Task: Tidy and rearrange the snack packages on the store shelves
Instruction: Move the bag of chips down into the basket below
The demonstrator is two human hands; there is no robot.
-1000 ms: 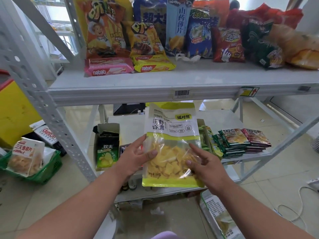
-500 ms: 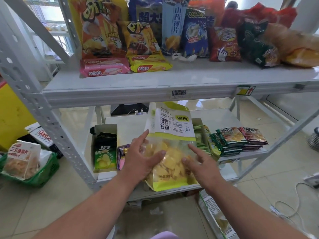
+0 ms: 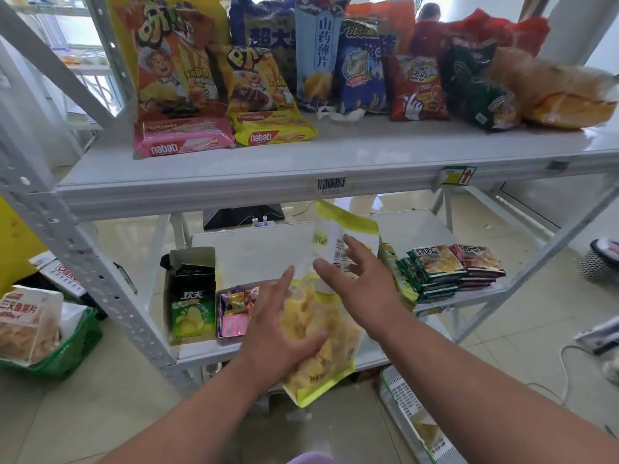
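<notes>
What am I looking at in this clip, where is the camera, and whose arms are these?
There is no machine: a person wears one wide-angle camera on the head, looking forward and down, so the arms are their own. They stand at a white store shelf. The left hand grips a clear and yellow bag of chips at the lower shelf, thumb across its front. The right hand lies with straight fingers against the bag's upper part. Beside the bag are a green chip box, a small tray of sweets and a stack of flat packets. The upper shelf carries standing snack bags and two Nabati wafer packs.
</notes>
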